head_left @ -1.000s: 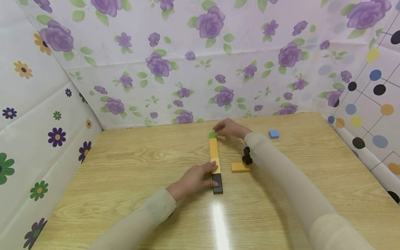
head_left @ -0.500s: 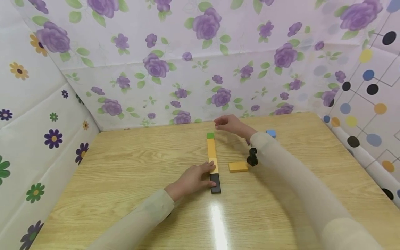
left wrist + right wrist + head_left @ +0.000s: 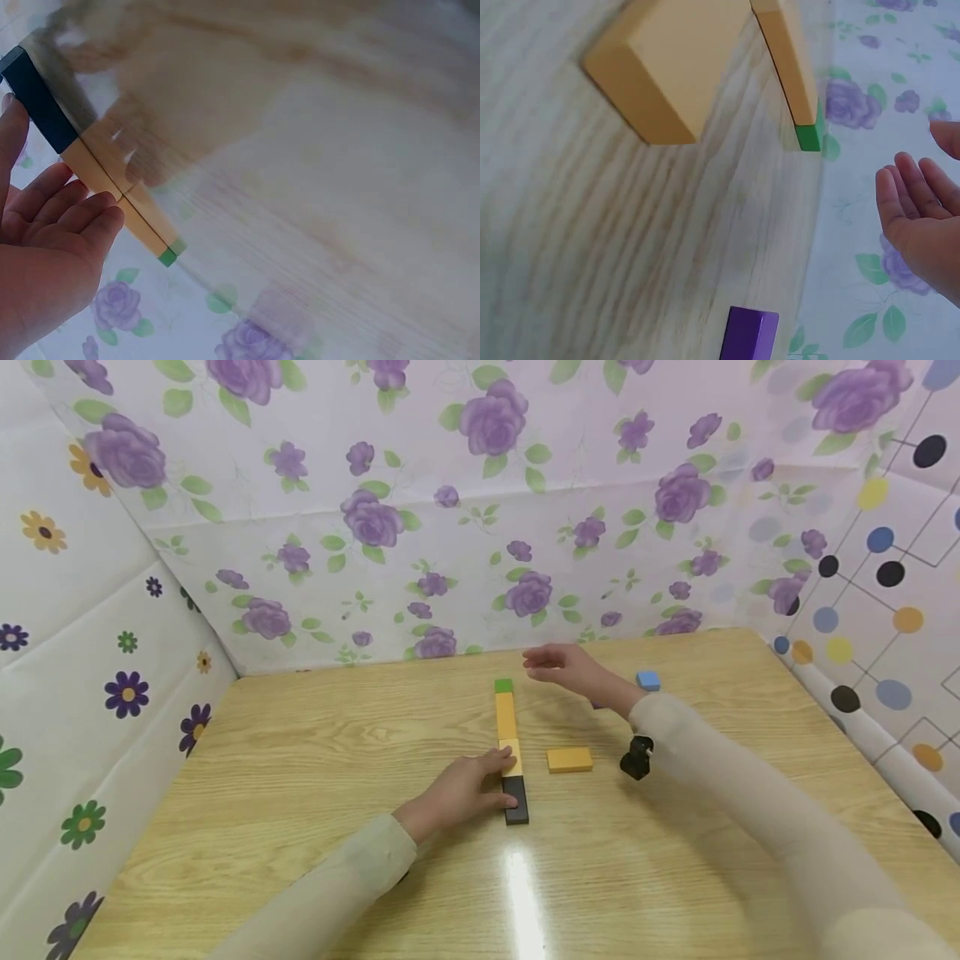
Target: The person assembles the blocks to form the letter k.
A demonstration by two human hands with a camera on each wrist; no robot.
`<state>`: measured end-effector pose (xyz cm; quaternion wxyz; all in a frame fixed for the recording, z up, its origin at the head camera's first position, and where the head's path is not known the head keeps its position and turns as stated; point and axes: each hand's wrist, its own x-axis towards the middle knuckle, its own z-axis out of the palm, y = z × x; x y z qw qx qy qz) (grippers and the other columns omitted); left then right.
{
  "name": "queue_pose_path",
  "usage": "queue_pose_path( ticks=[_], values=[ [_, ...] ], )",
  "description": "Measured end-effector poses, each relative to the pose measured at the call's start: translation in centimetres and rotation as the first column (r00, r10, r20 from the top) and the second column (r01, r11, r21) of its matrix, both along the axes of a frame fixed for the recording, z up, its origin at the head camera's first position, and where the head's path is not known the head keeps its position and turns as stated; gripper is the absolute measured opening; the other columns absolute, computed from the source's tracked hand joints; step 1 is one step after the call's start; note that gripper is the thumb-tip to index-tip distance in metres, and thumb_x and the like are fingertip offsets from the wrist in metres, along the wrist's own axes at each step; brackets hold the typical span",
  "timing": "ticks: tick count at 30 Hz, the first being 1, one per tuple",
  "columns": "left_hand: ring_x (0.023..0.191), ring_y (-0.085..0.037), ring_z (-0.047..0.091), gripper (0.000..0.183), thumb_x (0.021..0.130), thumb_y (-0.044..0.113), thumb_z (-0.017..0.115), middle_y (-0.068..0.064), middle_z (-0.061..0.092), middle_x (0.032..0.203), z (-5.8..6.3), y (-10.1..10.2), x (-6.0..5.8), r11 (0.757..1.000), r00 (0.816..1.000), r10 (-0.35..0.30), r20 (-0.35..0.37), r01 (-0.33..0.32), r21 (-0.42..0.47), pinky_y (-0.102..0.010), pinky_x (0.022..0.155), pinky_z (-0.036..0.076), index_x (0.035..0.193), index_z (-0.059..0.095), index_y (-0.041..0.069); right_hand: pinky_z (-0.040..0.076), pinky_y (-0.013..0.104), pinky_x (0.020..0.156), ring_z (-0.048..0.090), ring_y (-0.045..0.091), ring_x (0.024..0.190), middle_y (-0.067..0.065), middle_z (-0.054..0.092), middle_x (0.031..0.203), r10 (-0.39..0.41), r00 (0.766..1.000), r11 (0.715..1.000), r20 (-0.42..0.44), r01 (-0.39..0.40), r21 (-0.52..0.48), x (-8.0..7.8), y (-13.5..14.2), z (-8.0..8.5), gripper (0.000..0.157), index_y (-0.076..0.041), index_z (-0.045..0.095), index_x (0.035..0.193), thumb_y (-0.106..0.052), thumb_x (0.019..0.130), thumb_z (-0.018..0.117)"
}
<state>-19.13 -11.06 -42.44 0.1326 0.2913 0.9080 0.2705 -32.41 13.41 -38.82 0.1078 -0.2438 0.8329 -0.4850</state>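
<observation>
Now the green block (image 3: 503, 686) sits at the row's far end, touching the orange block (image 3: 506, 716); the right hand (image 3: 573, 672) has drawn off to its right, fingers loosely bent, holding nothing, so placement appears done. Nearer, the left hand (image 3: 459, 787) lies relaxed, without a grip, fingers at the pale block (image 3: 517, 770), thumb on the black block (image 3: 517, 815). A separate amber block (image 3: 569, 761) lies right of the row.
</observation>
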Motion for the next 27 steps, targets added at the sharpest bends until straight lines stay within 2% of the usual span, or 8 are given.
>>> queue_pose_path(
  ticks=[3,8,19,27],
  values=[
    [0.141,-0.021,0.030,0.066,0.086,0.037,0.070,-0.002,0.034,0.153,0.0,0.0,0.0,1.000,1.000,-0.002,-0.002,0.002,0.003,-0.037,0.114,0.030,0.141,0.049,0.006,0.041,0.048,0.104,0.051,0.027,0.123,0.013,0.055,0.134,0.021,1.000,0.999,0.008,-0.020,-0.029,0.7,0.6,-0.1,0.047,-0.009,0.049,0.140,-0.027,0.098,0.059],
    [0.141,-0.020,0.031,0.067,0.086,0.037,0.070,-0.003,0.034,0.153,0.1,0.0,0.0,1.000,1.000,-0.004,-0.005,0.004,0.004,-0.037,0.114,0.030,0.141,0.048,0.007,0.041,0.049,0.104,0.049,0.026,0.126,0.009,0.053,0.138,0.043,0.999,0.999,0.030,-0.042,-0.018,1.7,1.7,-0.3,0.049,-0.011,0.048,0.141,-0.031,0.097,0.059],
    [0.140,-0.023,0.033,0.066,0.086,0.037,0.071,-0.006,0.036,0.152,0.0,0.0,0.1,1.000,1.000,-0.015,-0.026,0.015,0.011,-0.038,0.113,0.031,0.140,0.050,0.004,0.045,0.047,0.100,0.050,0.027,0.125,0.009,0.053,0.138,0.033,0.999,0.999,0.042,-0.033,0.006,4.1,4.1,-1.0,0.048,-0.011,0.050,0.139,-0.029,0.096,0.062],
    [0.140,-0.024,0.033,0.066,0.086,0.036,0.070,-0.008,0.036,0.152,0.1,0.0,0.2,1.000,0.999,-0.018,-0.035,0.018,0.011,-0.039,0.113,0.031,0.140,0.049,0.004,0.045,0.044,0.101,0.052,0.030,0.123,0.013,0.056,0.134,0.051,0.996,0.998,0.069,-0.053,0.025,5.6,5.3,-1.7,0.054,-0.001,0.049,0.139,-0.025,0.093,0.066]
  ],
)
